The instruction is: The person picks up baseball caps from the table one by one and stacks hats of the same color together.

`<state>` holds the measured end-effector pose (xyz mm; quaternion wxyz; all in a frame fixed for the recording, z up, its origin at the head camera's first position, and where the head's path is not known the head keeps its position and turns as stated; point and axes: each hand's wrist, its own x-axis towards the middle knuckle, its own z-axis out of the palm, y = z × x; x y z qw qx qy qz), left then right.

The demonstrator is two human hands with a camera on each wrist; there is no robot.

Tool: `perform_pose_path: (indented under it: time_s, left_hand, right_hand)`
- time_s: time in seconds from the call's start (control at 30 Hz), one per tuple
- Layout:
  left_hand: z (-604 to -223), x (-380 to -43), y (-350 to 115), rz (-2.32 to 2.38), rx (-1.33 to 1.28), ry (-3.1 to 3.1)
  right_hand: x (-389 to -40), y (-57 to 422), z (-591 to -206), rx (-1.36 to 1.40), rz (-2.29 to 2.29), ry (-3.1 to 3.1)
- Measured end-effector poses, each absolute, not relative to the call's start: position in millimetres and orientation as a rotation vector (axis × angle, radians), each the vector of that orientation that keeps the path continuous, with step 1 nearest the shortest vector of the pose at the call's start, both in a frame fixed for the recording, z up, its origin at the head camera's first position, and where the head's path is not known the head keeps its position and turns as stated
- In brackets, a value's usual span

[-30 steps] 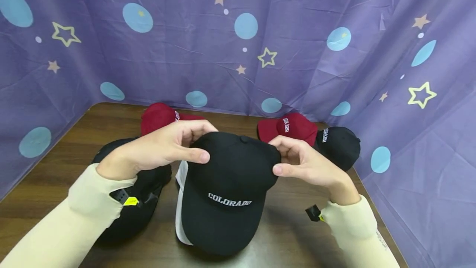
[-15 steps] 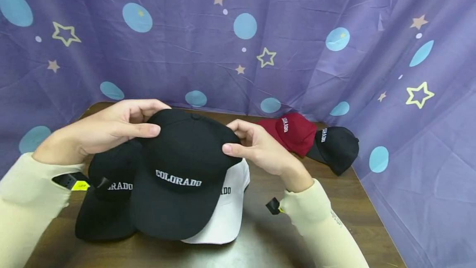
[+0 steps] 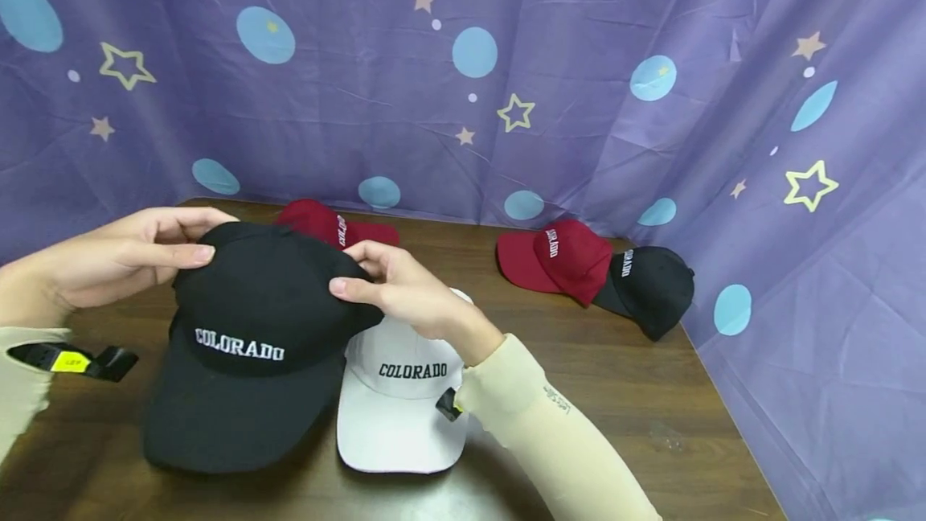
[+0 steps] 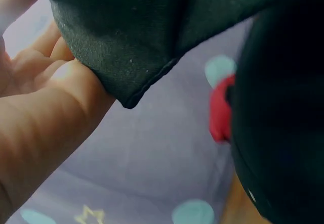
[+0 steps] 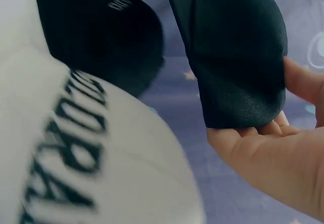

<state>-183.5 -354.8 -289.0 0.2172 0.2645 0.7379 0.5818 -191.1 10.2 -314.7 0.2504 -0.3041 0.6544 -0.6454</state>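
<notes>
A black baseball cap (image 3: 253, 296) with white COLORADO lettering is held between both hands at the left of the head view, brim toward me. My left hand (image 3: 145, 256) grips the left side of its crown, thumb in front and fingers behind. On the other side my right hand (image 3: 405, 288) pinches the crown's edge the same way. In the right wrist view the held cap (image 5: 243, 57) rests against curled fingers. Beside and partly behind it stands a white cap (image 3: 401, 424) with black COLORADO lettering. A second black cap (image 5: 121, 42) is hidden behind the held one in the head view.
A red cap (image 3: 311, 219) sits at the back left of the wooden table (image 3: 579, 400). Back right, another red cap (image 3: 575, 260) overlaps a black cap (image 3: 654, 288). Purple curtain (image 3: 579, 159) with stars and dots encloses the table's back and sides.
Both hands have carried the black cap left, from in front of the white cap to in front of the other black cap. The white cap is now largely uncovered.
</notes>
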Motion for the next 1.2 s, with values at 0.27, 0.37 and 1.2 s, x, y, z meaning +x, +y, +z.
perform_pose_path:
  time_s: [0.27, 0.37, 1.2]
  left_hand:
    - [-321, -193, -396, 1.654, 0.747, 1.848]
    - [-329, -191, -407, 1.643, 0.657, 1.900]
    - [-382, -189, -429, 1.442, 0.529, 2.258]
  right_hand:
    - [-191, -27, -334, -0.719, -1.676, 1.865]
    - [-190, -37, -338, -0.674, -1.645, 1.904]
    - [-179, -75, -351, -0.890, -0.747, 2.645]
